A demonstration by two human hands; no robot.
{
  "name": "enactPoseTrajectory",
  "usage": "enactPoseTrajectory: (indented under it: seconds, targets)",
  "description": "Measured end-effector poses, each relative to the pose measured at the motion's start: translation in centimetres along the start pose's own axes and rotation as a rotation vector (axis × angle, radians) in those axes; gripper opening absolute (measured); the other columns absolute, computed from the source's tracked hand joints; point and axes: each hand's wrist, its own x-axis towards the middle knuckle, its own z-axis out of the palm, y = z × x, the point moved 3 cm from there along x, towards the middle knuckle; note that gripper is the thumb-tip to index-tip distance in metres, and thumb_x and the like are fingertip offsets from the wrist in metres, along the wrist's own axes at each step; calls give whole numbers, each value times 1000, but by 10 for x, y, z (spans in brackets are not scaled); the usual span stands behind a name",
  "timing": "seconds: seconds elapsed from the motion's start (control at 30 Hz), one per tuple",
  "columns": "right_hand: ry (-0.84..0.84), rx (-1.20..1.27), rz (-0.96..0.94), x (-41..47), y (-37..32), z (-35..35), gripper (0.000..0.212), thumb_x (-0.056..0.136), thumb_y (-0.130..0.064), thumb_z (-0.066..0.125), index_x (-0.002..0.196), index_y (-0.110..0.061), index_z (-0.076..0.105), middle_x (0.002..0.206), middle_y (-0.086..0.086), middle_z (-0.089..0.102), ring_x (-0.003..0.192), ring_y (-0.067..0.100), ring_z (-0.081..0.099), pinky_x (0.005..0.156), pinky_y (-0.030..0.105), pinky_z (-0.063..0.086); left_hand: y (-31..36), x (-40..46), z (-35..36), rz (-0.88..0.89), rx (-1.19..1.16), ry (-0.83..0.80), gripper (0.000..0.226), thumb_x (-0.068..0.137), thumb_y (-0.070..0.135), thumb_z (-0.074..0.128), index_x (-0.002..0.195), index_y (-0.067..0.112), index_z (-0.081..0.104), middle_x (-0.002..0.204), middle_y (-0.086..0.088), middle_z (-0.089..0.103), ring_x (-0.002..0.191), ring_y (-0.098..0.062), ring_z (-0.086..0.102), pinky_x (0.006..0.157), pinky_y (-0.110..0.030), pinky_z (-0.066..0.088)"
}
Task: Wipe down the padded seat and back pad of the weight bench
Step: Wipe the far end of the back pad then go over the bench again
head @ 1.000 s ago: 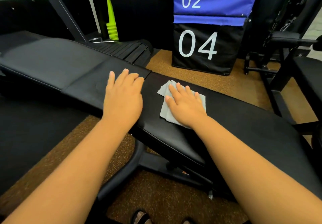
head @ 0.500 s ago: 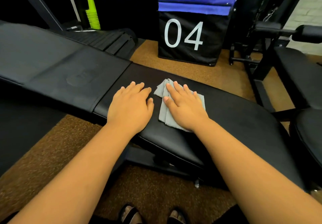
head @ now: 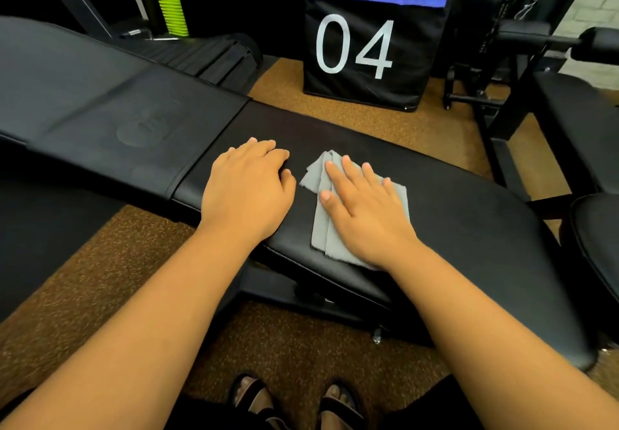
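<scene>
Bench: long black back pad (head: 418,202) runs across the middle, with the seat (head: 110,121) joined at its left end.
Cloth: folded grey cloth (head: 321,225) lies flat on the back pad, just right of the seam with the seat.
Right hand: right hand (head: 365,212) presses the cloth down, palm flat and fingers spread, pinning it rather than gripping it.
Left hand: left hand (head: 248,191) rests empty and flat on the back pad, just left of the cloth.
Change: a second ago the left hand sat on the seat; it has since crossed the seam onto the back pad, while the cloth stayed near that seam.
Meaning: wiping is probably working along the back pad; most of its right side looks unreached.
Beyond: black box (head: 371,57) marked 04 stands behind the bench.
</scene>
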Motion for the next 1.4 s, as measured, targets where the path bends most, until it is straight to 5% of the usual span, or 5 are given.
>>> enactPoseTrajectory:
  seconds: [0.27,0.5,0.67,0.8,1.4]
  targets:
    - [-10,60,63,30,-23,0,57,103,-50,13,157,-29,7,165,0,-1,151,27,-6,121,49,-4,-3,-3,-11,-8,-234,108,34,95,26,48,126,20,60,131,5,57,124,-16,48,96,-32,39]
    - [-150,416,-204,-33,-30,-4,63,96,-32,32,156,-29,12,164,-13,-1,147,-2,-8,122,28,-7,-40,-18,-42,48,-374,270,32,91,17,46,119,16,62,125,-1,58,121,-24,49,100,-27,35]
    - [-187,8,-433,-55,-24,-3,97,84,-68,45,156,-22,-2,163,-7,-11,149,9,-15,121,30,-9,-96,-37,-69,-45,-64,242,35,96,24,42,126,19,60,130,-1,59,140,-27,35,113,-56,22]
    - [23,-204,-422,-57,-47,11,95,90,-51,58,156,-8,6,164,8,0,151,25,-4,122,43,1,-138,-42,-67,-155,28,173,39,101,28,34,132,17,55,137,-4,54,143,-30,27,113,-61,13]
    - [172,-391,-355,-71,-61,28,99,82,-41,71,154,-3,15,159,18,22,147,38,21,118,49,25,-145,-52,-33,-168,-20,355,45,103,31,24,135,15,52,142,-4,47,143,-22,27,119,-46,0]
